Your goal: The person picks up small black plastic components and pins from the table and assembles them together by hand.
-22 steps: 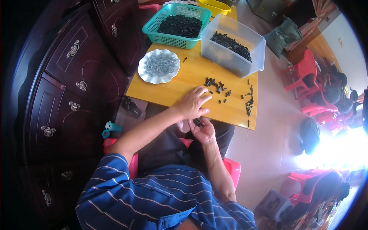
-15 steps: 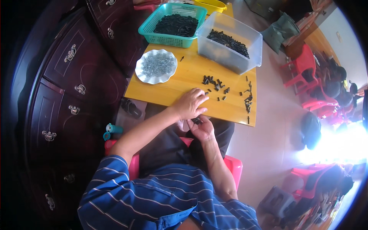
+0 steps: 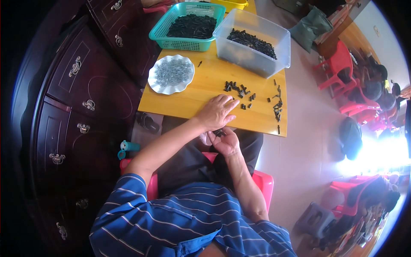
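Observation:
My left hand [image 3: 216,112] lies palm down at the near edge of the wooden table, its fingers stretched out and the thumb apart. Its fingertips reach close to a loose cluster of small black plastic pieces [image 3: 236,87]; anything beneath the palm is hidden. Just below the edge, my right hand [image 3: 227,142] is cupped palm up around some small black pieces [image 3: 219,133], which the fingers partly cover. More black pieces [image 3: 278,110] form a rough line along the table's right side.
A scalloped white plate [image 3: 186,88] of small clear pieces sits left on the table [image 3: 171,105]. Behind are a green basket [image 3: 188,44] and a clear plastic bin [image 3: 252,61], both holding black pieces. Dark drawers [image 3: 85,77] stand left; red chairs [image 3: 336,64] stand right.
My left hand has shifted slightly over the table, its thumb now farther from the right hand. Black pieces seen by its fingertips are now covered. The view has tilted a little.

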Demonstrator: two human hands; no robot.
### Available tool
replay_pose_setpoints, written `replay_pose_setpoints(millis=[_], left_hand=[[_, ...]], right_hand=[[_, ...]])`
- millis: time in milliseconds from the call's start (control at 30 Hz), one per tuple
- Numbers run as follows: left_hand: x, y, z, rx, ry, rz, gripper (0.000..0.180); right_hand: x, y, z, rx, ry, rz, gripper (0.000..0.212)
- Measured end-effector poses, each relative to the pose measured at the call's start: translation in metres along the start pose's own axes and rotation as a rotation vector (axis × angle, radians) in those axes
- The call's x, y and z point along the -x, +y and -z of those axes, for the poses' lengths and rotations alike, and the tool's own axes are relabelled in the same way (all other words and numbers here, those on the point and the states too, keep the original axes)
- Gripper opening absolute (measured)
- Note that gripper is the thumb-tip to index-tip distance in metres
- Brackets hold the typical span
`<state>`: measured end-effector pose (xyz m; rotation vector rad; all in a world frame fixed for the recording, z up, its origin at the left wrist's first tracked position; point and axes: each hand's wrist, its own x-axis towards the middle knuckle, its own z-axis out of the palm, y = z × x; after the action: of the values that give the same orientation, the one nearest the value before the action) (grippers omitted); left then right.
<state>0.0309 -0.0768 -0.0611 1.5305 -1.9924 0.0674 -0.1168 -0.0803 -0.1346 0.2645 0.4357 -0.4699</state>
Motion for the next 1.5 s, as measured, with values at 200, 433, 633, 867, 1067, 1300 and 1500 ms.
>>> replay_pose_setpoints(millis=[200,433,633,867,1067,1300,1500], left_hand=[[-0.015,0.006,-0.004,-0.078,-0.121,-0.018,0.061],[-0.017,0.002,-0.009,-0.053,-0.079,-0.044,0.051],[0.005,0.002,-0.009,-0.039,-0.028,-0.064,0.031],[0.03,0.019,-0.007,-0.029,0.061,-0.192,0.014],[0.054,0.027,0.008,-0.004,0.062,-0.229,0.012],[0.072,-0.034,0.078,0.2,0.382,0.397,0.017],[0.091,-0.066,0.071,0.278,0.192,0.553,0.018]], right_hand=[[0.004,0.002,-0.003,-0.044,-0.027,-0.033,0.035],[0.007,0.001,-0.004,-0.069,-0.05,-0.051,0.035],[0.007,-0.003,0.004,-0.035,-0.075,-0.052,0.036],[-0.023,-0.01,0.041,-0.079,-0.11,-0.03,0.034],[-0.011,0.001,0.033,-0.081,-0.2,-0.057,0.024],[-0.041,0.043,0.026,0.061,0.204,-0.152,0.025],[-0.086,0.076,-0.009,0.479,-0.026,-0.321,0.027]])
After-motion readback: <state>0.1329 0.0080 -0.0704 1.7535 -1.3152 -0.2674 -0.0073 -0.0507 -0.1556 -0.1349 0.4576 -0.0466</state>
